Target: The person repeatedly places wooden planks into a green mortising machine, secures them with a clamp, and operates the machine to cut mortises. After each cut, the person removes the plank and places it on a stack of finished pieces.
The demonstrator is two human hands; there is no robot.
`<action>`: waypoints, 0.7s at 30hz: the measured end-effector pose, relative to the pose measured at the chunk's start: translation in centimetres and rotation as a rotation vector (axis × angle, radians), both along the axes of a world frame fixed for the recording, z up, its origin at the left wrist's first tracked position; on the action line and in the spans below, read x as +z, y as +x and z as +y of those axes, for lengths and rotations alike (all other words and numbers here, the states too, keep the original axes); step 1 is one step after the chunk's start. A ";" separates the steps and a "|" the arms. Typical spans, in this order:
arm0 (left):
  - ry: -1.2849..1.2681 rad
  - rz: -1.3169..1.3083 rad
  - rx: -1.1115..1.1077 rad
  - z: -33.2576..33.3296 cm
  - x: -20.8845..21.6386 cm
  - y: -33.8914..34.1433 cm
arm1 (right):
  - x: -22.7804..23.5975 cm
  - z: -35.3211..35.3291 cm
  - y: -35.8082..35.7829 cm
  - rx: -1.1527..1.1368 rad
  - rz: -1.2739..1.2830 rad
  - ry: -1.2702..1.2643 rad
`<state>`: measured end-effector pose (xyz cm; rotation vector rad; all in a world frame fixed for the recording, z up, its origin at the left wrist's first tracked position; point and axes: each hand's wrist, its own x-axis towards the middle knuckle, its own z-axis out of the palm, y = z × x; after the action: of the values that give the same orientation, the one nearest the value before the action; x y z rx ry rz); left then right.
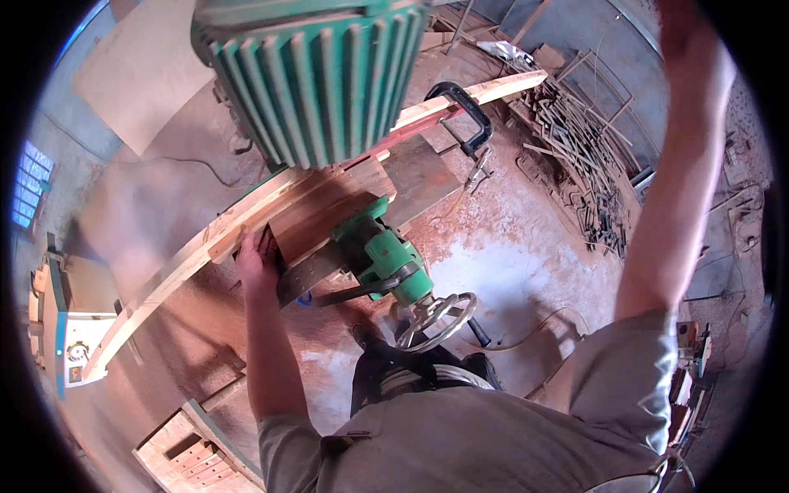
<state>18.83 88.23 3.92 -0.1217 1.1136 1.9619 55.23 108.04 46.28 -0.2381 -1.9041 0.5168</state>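
A large green ribbed motor housing [316, 90] hangs over a long pale wooden beam [177, 263], which crosses the machine and looks bent by the lens. My left hand [256, 264] is closed at the near edge of the wood, beside a reddish-brown wooden block [316, 226]; its fingertips are partly in shadow. Against that block presses a green vise [399, 263] with a metal handwheel [440, 320]. A black C-clamp [472, 123] grips the beam right of the motor. My right hand [689, 37] is raised high at the upper right, dark and blurred, its fingers indistinct.
Several metal clamps and bars [575, 156] lie heaped at the far right. A white and blue machine cabinet [78, 345] stands beneath the beam's left end. Near the lower left is a wooden panel with slots [197, 456]. Sawdust covers the floor [509, 263], where a cable runs.
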 end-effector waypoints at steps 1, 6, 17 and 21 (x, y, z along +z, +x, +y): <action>0.003 0.006 0.064 -2.0 -0.9 -0.9 | -4.8 -0.9 -2.7 -0.014 -0.137 -0.091; -0.038 0.045 0.021 0.0 -4.5 -1.7 | -24.0 -15.6 -11.0 0.287 -0.633 -0.240; 0.014 -0.043 0.085 -0.8 0.1 -0.4 | -26.1 -17.9 -15.6 0.383 -0.916 -0.598; -0.039 -0.058 0.139 -0.6 1.3 0.3 | -28.6 -9.8 -8.4 0.271 -0.618 -0.948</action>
<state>19.10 87.62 5.24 -0.2816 1.1320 2.0465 46.83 98.23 17.71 -0.8312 -2.1423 1.6736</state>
